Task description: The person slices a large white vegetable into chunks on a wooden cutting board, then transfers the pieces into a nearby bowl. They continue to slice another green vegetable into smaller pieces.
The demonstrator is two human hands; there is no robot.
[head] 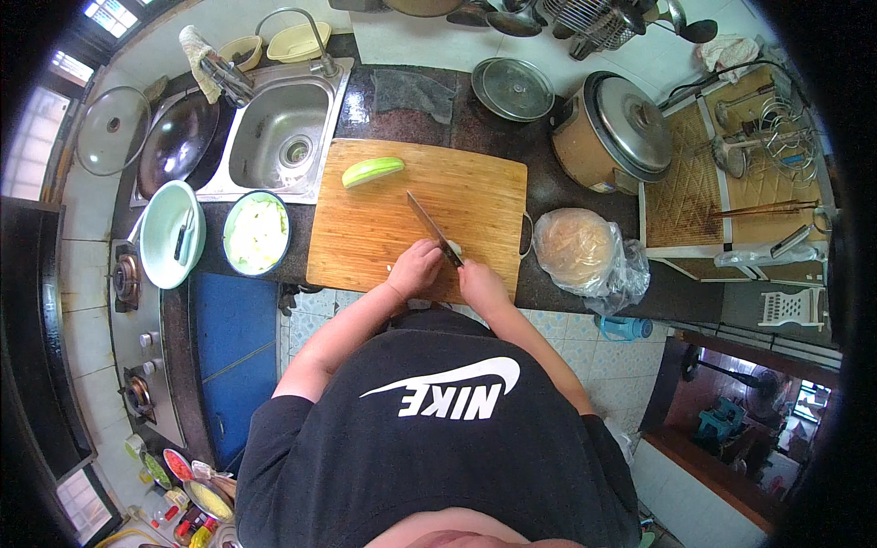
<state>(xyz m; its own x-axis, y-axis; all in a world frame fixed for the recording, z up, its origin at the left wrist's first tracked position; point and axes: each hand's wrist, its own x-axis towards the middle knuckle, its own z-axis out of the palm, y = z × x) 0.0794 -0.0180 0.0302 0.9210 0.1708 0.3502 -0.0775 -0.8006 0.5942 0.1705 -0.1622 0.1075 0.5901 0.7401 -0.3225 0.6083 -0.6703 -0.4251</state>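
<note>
My right hand (484,288) is closed around the handle of a kitchen knife (429,220), whose blade points away and to the left over a wooden cutting board (356,233). Close against the left side of the blade is my left hand (415,268), its fingers bent and bunched. Whatever those fingertips may pinch is hidden. A small pale piece of food (454,247) shows on the blade's right side, near the handle. Toward the board's far left corner lies a pale green wedge of gourd (373,171).
Left of the board are a bowl of cut pale vegetable (257,233), a mint-green basin (164,260) holding a knife, and a steel sink (274,147). A bagged round item (577,248) sits right, below a rice cooker (596,137). A gas stove (147,383) runs along the left.
</note>
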